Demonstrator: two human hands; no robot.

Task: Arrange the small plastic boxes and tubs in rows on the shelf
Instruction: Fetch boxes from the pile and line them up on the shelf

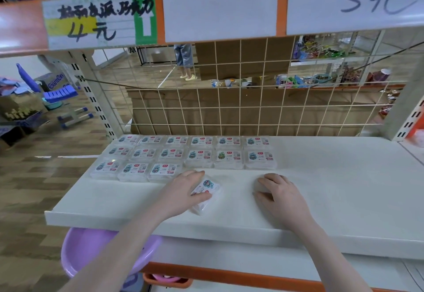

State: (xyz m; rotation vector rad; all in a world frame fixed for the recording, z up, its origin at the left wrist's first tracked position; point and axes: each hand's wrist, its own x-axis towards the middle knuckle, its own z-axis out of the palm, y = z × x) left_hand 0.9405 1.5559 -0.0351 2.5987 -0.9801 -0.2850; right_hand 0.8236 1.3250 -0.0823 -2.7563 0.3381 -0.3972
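Observation:
Several small clear plastic boxes (183, 155) with cartoon labels lie in three rows on the white shelf (321, 195); the front row has three, ending at a box (165, 171). My left hand (183, 190) grips another box (207, 194), tilted askew on the shelf just right of that front row. My right hand (278, 194) rests further right, fingers curled over something pale that I cannot make out clearly.
A wire grid (241, 98) backs the shelf, with cardboard behind it. Price signs hang on the shelf above (101, 18). A purple basin (101, 252) sits below the shelf at left. A person's legs (184, 59) stand across the aisle.

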